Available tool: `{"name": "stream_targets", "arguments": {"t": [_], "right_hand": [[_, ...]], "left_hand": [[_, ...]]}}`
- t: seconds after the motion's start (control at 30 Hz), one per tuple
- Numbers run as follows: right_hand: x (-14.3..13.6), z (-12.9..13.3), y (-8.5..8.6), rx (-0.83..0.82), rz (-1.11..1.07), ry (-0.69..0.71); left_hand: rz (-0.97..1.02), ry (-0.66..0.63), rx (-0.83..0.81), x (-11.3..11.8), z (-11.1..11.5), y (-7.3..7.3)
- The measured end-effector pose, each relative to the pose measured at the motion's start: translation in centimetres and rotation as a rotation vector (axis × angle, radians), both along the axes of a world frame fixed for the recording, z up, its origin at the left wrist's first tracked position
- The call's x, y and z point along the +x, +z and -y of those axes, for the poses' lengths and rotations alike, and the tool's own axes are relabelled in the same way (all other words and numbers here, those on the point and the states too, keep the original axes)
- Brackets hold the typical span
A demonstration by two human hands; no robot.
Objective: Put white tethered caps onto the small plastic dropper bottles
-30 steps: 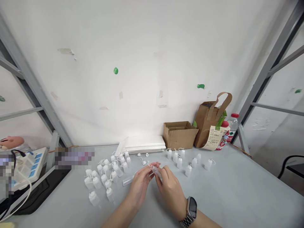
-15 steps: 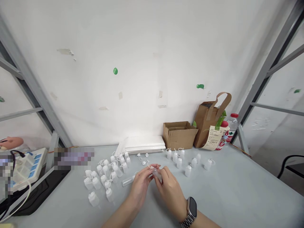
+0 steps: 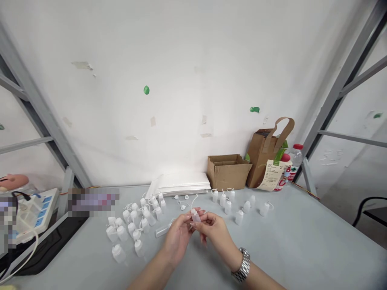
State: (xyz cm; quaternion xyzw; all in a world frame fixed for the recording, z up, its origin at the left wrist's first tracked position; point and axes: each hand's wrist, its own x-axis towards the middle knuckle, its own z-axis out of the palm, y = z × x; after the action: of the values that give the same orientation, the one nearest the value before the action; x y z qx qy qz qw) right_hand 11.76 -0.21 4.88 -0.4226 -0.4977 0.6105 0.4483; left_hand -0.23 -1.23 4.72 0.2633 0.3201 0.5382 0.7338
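Both hands hold one small translucent squeeze bottle (image 3: 196, 216) low in the middle of the head view. Its white cap strap sticks up from the neck. My left hand (image 3: 179, 237) closes its fingers around the neck from the left. From the right, my right hand (image 3: 214, 229) pinches the body between thumb and fingers. A clear tube-like bottle (image 3: 162, 230) lies on its side just left of my left hand. Beyond the hands are a few loose white caps (image 3: 183, 208). Several similar bottles (image 3: 122, 233) stand grouped at the left.
More small bottles (image 3: 239, 218) stand on the grey table (image 3: 290, 249) at the right. Behind are a white stack of flat packs (image 3: 181, 183), an open cardboard box (image 3: 228, 177), a paper bag (image 3: 256, 161) and a drink bottle (image 3: 296, 159). A power strip (image 3: 45, 211) lies far left.
The bottle has turned more upright, and its cap strap now points up. My right hand has rolled and changed its grip, so the watch face no longer shows.
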Motion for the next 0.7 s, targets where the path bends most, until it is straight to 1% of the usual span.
{"name": "stream_targets", "arguments": {"t": [0.1, 0.23, 0.43, 0.57, 0.7], "right_hand": [[0.16, -0.1, 0.06, -0.051, -0.11, 0.058], [0.34, 0.08, 0.24, -0.113, -0.207, 0.103], [0.45, 0.17, 0.37, -0.143, -0.311, 0.15], [0.44, 0.19, 0.48, -0.107, -0.261, 0.145], [0.41, 0.26, 0.54, -0.031, -0.18, 0.117]], "left_hand": [[0.022, -0.029, -0.027, -0.16, -0.18, -0.16], [0.019, -0.037, -0.026, -0.27, -0.43, -0.42], [0.012, -0.038, -0.017, -0.31, -0.39, -0.22], [-0.025, -0.027, -0.006, -0.32, -0.28, 0.03], [-0.064, 0.008, 0.063, -0.2, -0.12, 0.23]]}}
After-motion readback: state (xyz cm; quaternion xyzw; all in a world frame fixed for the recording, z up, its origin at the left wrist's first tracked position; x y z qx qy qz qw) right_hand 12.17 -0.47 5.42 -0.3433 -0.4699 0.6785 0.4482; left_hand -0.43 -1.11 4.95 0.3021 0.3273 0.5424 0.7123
